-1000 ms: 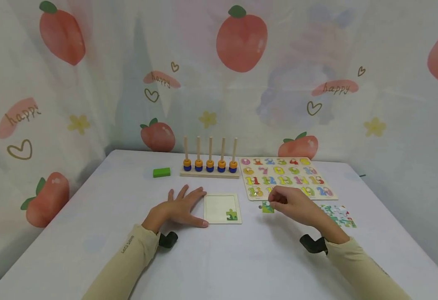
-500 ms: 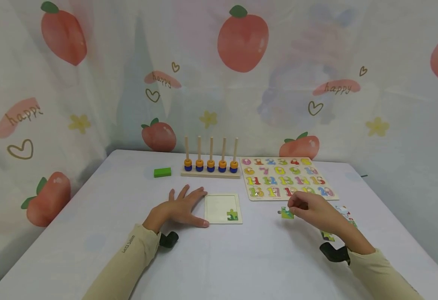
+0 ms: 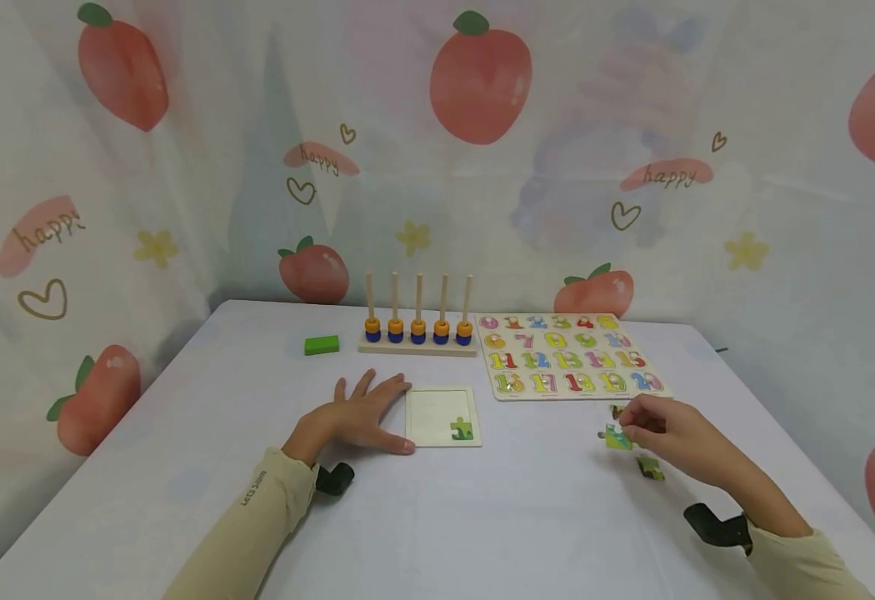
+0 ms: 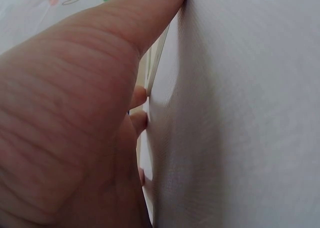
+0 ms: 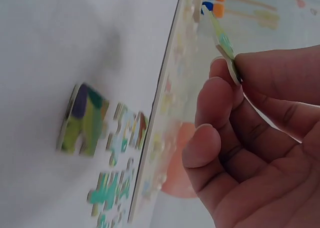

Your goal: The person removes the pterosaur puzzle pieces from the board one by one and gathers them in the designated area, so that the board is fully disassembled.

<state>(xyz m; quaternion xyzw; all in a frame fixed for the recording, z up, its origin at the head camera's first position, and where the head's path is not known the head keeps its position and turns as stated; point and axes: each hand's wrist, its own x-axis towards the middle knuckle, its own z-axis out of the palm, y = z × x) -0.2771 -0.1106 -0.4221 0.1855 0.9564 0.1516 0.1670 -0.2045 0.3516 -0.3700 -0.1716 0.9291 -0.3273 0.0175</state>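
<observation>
My right hand (image 3: 670, 429) pinches a green jigsaw piece (image 3: 617, 437) between thumb and fingertips; in the right wrist view the piece (image 5: 224, 43) shows nearly edge-on, held above the table. Loose jigsaw pieces (image 5: 105, 190) lie below it, one of them, a green and dark piece (image 3: 650, 467), nearer the front. On the left, my left hand (image 3: 362, 417) lies spread with thumb and forefinger at the left edge of a square puzzle tray (image 3: 430, 389). One green piece (image 3: 462, 429) sits in the tray's lower right corner. In the left wrist view the thumb (image 4: 100, 48) hides most of the tray.
A wooden number board (image 3: 576, 354) lies behind the right hand. Left of it stands a peg rack (image 3: 418, 348) with orange and blue beads. A green block (image 3: 322, 345) is at the back left. A patterned cloth (image 3: 407, 167) hangs behind the table.
My right hand has moved right, away from the tray and over toward the loose pieces, still pinching the green jigsaw piece. The left hand has stayed at the tray.
</observation>
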